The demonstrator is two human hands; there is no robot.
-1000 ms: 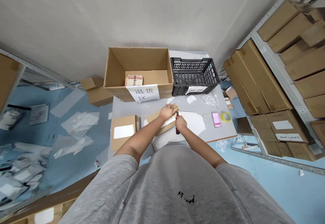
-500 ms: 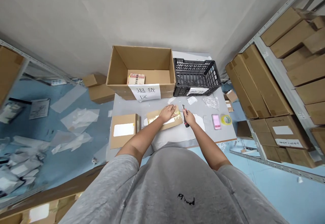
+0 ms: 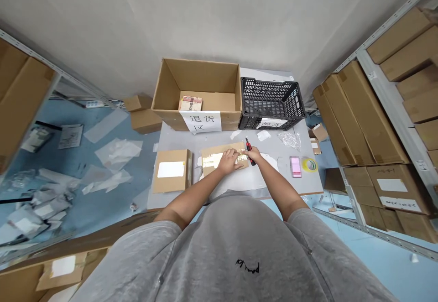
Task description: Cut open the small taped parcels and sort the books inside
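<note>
Overhead, both our hands are at a taped cardboard parcel point(image 3: 214, 158).
From the head view, our left hand point(image 3: 228, 161) lies with fingers spread on the parcel, which sits on the tabletop point(image 3: 212, 140); our right hand point(image 3: 253, 154) seems to pinch a red utility knife point(image 3: 249, 149) at its taped end.

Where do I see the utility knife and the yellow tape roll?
utility knife point(image 3: 248, 146), head view, on the red handle
yellow tape roll point(image 3: 304, 164), head view, on the tape's band
</note>
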